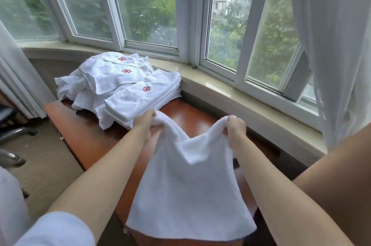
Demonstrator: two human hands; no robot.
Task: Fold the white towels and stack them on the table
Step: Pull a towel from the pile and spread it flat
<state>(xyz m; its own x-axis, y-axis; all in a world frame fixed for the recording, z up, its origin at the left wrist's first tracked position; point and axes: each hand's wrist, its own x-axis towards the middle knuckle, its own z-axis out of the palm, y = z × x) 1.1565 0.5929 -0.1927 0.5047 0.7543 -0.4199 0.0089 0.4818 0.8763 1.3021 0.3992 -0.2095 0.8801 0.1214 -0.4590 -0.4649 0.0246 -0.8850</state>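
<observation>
A white towel hangs above the reddish wooden table, held up by its two top corners. My left hand grips the left corner and my right hand grips the right one, so the top edge sags between them. Its lower edge drapes down over the near part of the table. At the far end of the table lies a neat stack of folded white towels with a red flower mark. Behind and left of the stack sits a loose heap of unfolded white towels.
A stone window sill runs along the table's right side under the bay windows. Sheer curtains hang at the right and the left. An office chair's base stands on the carpet to the left.
</observation>
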